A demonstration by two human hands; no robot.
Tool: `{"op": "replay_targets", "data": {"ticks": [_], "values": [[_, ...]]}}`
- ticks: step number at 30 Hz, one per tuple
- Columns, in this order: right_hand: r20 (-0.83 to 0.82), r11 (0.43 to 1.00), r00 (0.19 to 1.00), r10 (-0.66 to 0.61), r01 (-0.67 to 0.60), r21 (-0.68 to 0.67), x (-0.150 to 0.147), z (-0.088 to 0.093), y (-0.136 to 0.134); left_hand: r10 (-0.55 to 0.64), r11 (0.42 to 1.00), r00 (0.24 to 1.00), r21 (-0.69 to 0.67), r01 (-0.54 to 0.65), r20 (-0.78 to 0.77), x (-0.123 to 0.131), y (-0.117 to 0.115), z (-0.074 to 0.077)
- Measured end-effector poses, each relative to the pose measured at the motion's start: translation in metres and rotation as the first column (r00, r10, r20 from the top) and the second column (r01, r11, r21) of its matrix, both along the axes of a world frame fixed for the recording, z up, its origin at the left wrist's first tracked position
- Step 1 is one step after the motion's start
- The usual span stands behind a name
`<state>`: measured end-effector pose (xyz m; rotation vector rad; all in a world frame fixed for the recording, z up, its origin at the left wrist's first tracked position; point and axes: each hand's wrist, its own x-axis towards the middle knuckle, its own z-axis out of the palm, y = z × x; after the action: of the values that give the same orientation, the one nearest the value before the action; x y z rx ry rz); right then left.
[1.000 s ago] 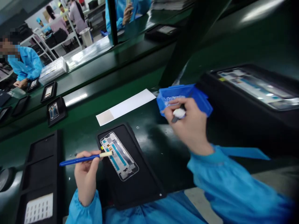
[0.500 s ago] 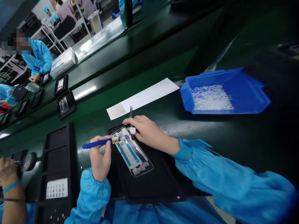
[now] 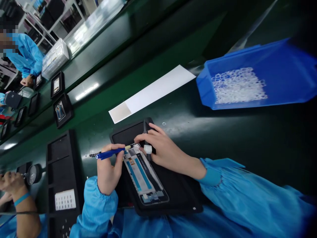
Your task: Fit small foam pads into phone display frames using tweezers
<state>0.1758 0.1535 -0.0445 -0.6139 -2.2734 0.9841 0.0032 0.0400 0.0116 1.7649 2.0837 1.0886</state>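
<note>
In my left hand [image 3: 109,168] is a slim blue pen-like tool [image 3: 110,153] with a pale yellow tip, pinched between thumb and fingers. That tip is over the upper end of a phone frame [image 3: 146,175] with blue strips and a silver border. The frame lies at a slant on a black tray [image 3: 178,195]. My right hand [image 3: 164,150] has its fingertips at the frame's top edge. Black tweezers [image 3: 145,125] are tucked in that hand, pointing away from me. A white wrap [image 3: 148,149] shows beside them; whether it sits on a finger or the tweezers is unclear.
Right, a blue bin [image 3: 279,79] holds many small white rings. A white strip [image 3: 153,92] lies beyond the tray, a small white ring [image 3: 163,123] nearer. Left stands a compartmented black tray [image 3: 58,178] with a white card [image 3: 65,199]. A co-worker's hand [image 3: 12,181] is far left.
My view has shifted, so the bin looks closer. My right hand's fingertips have moved onto the frame's top edge, and the tweezers sit further back in the hand. The blue tool has tilted a little.
</note>
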Motion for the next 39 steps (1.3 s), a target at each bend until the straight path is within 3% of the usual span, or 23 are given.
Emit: {"op": "replay_targets", "data": {"ticks": [6, 24, 30, 34, 39], "values": [[-0.009, 0.998, 1.0, 0.001, -0.002, -0.062, -0.001, 0.0, 0.002, -0.047, 0.999, 0.99, -0.007, 0.047, -0.13, 0.004, 0.007, 0.003], [-0.028, 0.998, 0.999, -0.02, 0.018, -0.065, -0.001, -0.007, -0.001, -0.1, 0.995, 0.965, -0.037, 0.093, -0.243, 0.01, 0.014, 0.008], [-0.045, 0.998, 0.999, -0.02, 0.017, -0.066, 0.0, -0.007, -0.001, -0.22, 0.975, 0.929, -0.052, 0.214, -0.296, 0.01, 0.014, 0.008], [-0.043, 0.998, 0.999, -0.025, 0.023, -0.059, 0.0, -0.006, -0.001, -0.264, 0.963, 0.926, -0.134, 0.235, -0.269, 0.007, 0.012, 0.008], [-0.036, 0.998, 0.999, -0.025, 0.022, -0.065, 0.0, -0.005, -0.001, -0.259, 0.963, 0.94, -0.13, 0.235, -0.22, 0.006, 0.009, 0.007]]}}
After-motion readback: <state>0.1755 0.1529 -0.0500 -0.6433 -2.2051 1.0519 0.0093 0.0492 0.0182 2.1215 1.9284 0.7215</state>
